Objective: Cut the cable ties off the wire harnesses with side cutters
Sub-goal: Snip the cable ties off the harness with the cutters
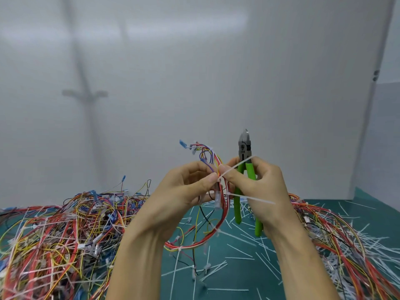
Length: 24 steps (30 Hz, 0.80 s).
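Forearms rise over the green bench (238, 276) — left grip (184, 191) pinches the wire harness (190, 247) at a white cable tie (236, 168); right grip (262, 185) touches that tie, fingers curled round green-handled side cutters (244, 148), upright, jaws together — head marking too small to read.

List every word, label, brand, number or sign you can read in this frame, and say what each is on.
No text can be read in this frame.
Faint marks on the metal head of the side cutters, held in the right hand: too blurred to read.
The wire harness in the left hand, the green mat and the wall: no print visible.
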{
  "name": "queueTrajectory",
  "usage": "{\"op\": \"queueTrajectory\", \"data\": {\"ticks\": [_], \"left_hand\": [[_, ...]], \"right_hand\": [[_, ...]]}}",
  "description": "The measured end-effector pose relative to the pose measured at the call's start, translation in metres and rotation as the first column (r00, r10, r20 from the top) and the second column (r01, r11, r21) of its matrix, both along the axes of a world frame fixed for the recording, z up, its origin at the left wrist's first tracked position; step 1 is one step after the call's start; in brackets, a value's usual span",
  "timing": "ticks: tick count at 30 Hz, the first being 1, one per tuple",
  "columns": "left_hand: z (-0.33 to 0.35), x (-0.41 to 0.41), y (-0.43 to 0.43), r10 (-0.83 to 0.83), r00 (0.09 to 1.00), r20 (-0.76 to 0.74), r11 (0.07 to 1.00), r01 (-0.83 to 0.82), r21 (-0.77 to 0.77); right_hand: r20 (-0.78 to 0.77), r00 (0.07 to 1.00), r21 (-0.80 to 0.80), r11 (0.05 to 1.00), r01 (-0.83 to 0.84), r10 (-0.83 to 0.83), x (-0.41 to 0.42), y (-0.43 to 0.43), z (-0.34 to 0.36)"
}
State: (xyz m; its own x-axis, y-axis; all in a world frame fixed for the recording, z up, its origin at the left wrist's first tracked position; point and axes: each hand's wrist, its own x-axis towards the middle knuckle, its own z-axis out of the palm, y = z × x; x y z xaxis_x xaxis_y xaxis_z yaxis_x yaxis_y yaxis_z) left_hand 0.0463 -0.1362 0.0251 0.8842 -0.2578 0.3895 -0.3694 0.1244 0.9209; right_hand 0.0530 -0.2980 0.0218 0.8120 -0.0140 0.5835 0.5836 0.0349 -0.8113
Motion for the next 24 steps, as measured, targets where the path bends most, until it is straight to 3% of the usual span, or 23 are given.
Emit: {"op": "queueTrajectory", "data": {"ticks": [5, 9, 12, 15, 18, 24], "left_hand": [[0.002, -0.001, -0.005, 0.011, 1.0, -0.014, 0.996, -0.012, -0.087], [0.002, 0.002, -0.008, 0.302, 0.953, 0.027, 0.953, -0.3, -0.052], [0.002, 0.005, -0.007, 0.472, 0.878, 0.074, 0.881, -0.468, -0.064], [0.003, 0.005, -0.005, 0.521, 0.849, 0.088, 0.853, -0.519, -0.053], [0.004, 0.003, -0.006, 0.53, 0.843, 0.089, 0.848, -0.529, -0.038], [0.006, 0.0, -0.014, 0.517, 0.851, 0.096, 0.856, -0.517, -0.029]], "right_hand": [[0.016, 0.998, -0.085, 0.994, 0.063, -0.061, 0.0, -0.002, 0.0], [-0.058, 0.998, -0.251, 0.968, -0.019, 0.004, -0.006, -0.018, 0.004], [-0.153, 0.988, -0.455, 0.889, -0.052, -0.02, -0.013, -0.027, 0.008], [-0.033, 0.989, -0.663, 0.744, 0.086, -0.144, -0.015, -0.025, 0.01], [0.066, 0.979, -0.744, 0.645, 0.177, -0.193, -0.017, -0.019, 0.012], [0.139, 0.972, -0.755, 0.615, 0.229, -0.191, -0.014, -0.014, 0.01]]}}
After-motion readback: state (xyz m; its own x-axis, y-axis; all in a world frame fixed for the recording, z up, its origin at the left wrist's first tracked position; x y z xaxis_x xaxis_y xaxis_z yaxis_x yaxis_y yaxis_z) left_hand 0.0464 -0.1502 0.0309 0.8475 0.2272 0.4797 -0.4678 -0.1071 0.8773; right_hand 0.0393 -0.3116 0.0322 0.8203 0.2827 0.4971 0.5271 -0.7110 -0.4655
